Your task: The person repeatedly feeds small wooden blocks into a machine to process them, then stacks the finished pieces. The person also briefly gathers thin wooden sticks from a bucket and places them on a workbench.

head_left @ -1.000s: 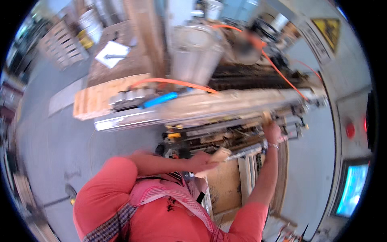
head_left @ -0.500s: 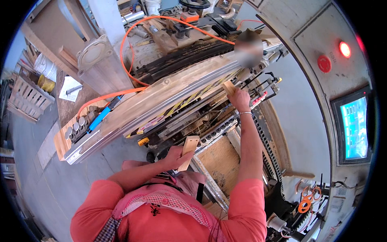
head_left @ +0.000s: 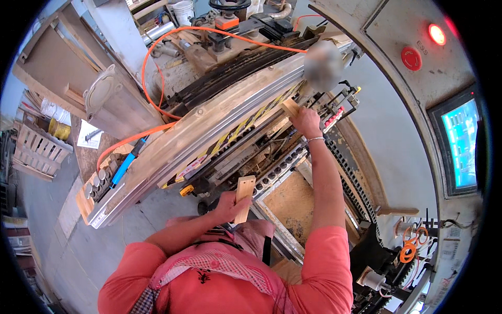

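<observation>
My left hand [head_left: 228, 208] is closed around a short wooden block [head_left: 245, 189], held upright close to my body; small holes show near its top end. Farther out, my right hand [head_left: 306, 122] grips another light wooden piece [head_left: 289, 108] over the rails of the machine [head_left: 246, 152]. Most of that piece's lower end is covered by my fingers. A long wooden beam [head_left: 178, 135] with metal rails along its edge runs just beyond both hands.
At the right stands a control panel with a lit screen [head_left: 460, 144], a red button [head_left: 411, 58] and a glowing red lamp [head_left: 436, 34]. An orange hose [head_left: 144, 78] loops over the beam. A blue-handled tool [head_left: 125, 166] lies at the left, near several round metal pieces.
The view has turned slightly, so the surroundings appear shifted. Both hands keep hold of their wooden pieces in nearly the same places.
</observation>
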Demonstrator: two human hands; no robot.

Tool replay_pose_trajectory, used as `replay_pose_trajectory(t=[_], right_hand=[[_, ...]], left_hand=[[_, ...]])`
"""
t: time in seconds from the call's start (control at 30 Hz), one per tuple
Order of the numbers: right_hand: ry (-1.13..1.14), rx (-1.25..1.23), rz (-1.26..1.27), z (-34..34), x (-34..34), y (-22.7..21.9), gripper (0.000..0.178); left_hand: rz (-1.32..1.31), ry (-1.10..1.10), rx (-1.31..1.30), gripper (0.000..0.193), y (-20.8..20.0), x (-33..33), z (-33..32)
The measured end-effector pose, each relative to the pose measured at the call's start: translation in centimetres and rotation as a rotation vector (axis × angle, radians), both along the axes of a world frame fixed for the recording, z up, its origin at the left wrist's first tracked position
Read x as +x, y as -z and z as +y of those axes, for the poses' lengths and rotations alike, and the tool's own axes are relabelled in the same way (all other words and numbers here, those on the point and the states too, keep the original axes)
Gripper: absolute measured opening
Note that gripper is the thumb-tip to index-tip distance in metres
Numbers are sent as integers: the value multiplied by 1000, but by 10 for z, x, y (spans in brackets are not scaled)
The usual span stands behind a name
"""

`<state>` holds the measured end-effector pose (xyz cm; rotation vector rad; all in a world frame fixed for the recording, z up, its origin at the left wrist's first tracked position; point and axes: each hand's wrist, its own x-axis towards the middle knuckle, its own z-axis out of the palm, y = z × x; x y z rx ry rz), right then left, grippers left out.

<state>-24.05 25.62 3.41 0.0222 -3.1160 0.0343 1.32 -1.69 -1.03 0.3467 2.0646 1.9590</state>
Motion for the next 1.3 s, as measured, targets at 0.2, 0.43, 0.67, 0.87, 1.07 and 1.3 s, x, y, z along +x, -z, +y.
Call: replay_pose_trajectory(t=[0.2,0.43,0.67,0.87,1.07,1.3], right_hand=[[-22,15,-17,-1,2,-5,44],[16,-52,-3,11,-2,-1,44],[12,-73,-3,16,-1,-13,43],[36,-95,-4,17,-3,-8,41],[20,-67,-32,14,-10,-6,40],[23,-53,-19,15,-12,-2,40]], left_hand=[[-7,10,10,26,-8,-1,0],[-3,40,-22,26,-10,-2,-1],[-68,36,-14,25,-4,-1,-2],[-60,20,26,24,-9,-1,0],[-56,19,7,24,-8,0,0],[-71,2,42,24,-8,0,0]])
